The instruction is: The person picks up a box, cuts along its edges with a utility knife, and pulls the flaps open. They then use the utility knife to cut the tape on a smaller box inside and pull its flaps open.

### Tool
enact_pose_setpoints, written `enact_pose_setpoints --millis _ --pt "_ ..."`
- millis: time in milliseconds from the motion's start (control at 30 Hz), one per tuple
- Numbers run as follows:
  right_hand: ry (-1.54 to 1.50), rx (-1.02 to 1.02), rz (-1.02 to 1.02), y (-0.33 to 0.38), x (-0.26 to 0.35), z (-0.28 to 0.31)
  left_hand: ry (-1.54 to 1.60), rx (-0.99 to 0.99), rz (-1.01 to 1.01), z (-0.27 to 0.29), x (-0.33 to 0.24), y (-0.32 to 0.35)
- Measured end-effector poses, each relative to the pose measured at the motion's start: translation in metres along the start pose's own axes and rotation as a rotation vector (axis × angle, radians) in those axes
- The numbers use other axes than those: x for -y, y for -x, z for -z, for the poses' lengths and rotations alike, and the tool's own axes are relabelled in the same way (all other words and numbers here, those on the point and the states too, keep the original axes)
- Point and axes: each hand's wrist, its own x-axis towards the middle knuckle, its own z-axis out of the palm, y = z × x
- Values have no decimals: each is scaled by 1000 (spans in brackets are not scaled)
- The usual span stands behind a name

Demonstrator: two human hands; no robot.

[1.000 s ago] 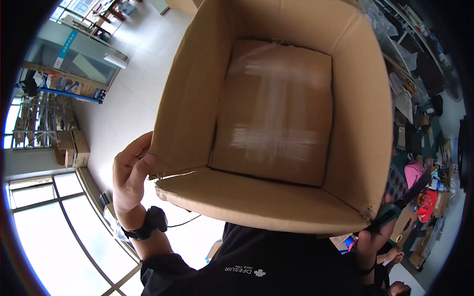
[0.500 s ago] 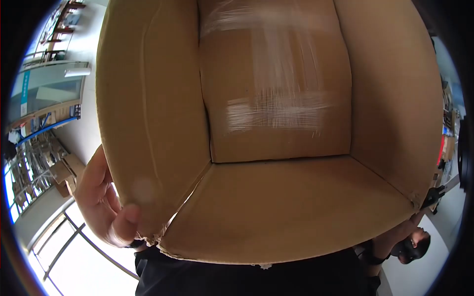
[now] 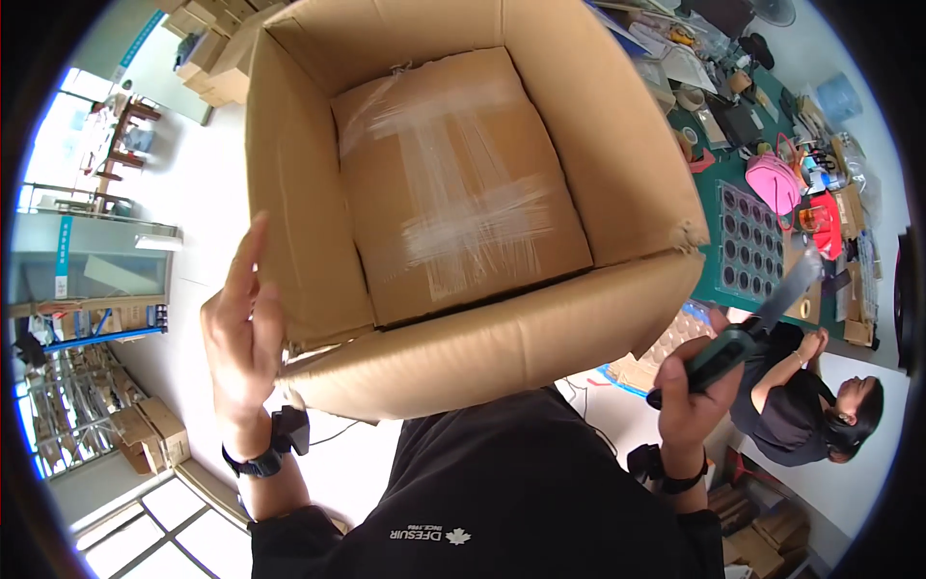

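Note:
A large open cardboard box is in front of me, its inside facing up toward me. Clear tape crosses its bottom panel in several strips. At the box's left near corner is my left hand, open, its fingers stretched up along the outer left wall; the picture does not settle how firmly they touch. Right of the box, my right hand is closed round the dark handle of a knife. The knife's blade points up and to the right, away from the cardboard. Both near corners of the box look torn.
A green workbench at right carries a tray of dark round pieces, a pink bag and loose tools. Below it, a person in black sits near bubble wrap. Stacked cartons stand far left.
The box has moved away from my head and turned, showing more surroundings. My left hand's fingers have straightened from their curl round the wall. My right hand with the knife has come into clear view.

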Motion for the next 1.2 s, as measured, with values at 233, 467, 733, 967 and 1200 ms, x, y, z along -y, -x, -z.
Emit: enact_pose_setpoints --millis 233,467,733,967,1200 --pt "45 13 112 48 -22 -18 -98 103 -248 13 30 -9" --pt "-4 -232 -164 84 24 -63 168 289 -433 24 78 -45" --pt "78 -336 -196 118 72 -183 55 296 -970 47 98 -110" --pt "84 -369 -237 148 108 -226 163 479 -1357 25 77 -103" --pt "86 -164 -130 152 107 -239 189 549 -1453 17 72 -74"
